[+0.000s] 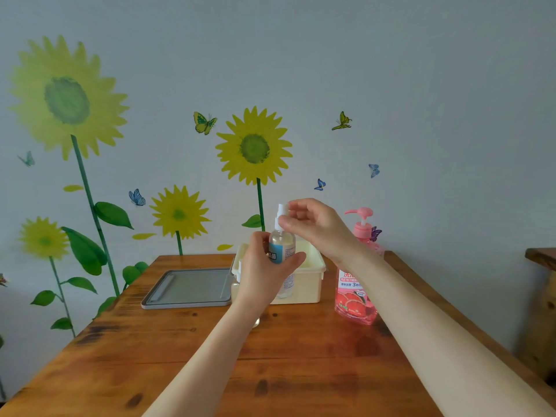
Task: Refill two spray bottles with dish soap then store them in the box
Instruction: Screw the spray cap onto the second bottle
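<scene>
Left hand (264,266) grips the upright spray bottle (282,245), held above the table (270,371) before the cream box (310,281); right hand (316,224) pinches its white nozzle (282,210). Dish soap bottle (356,302) at four o'clock behind the right forearm, grey lid (186,288) at nine.

My left hand (264,266) covers part of the spray bottle (282,239) label; its print is too small to read. My right forearm (421,311) crosses the dish soap bottle (356,302), hiding its middle. Inside of the box (310,284) out of sight. At right edge, wooden furniture (541,296) cut off.
</scene>
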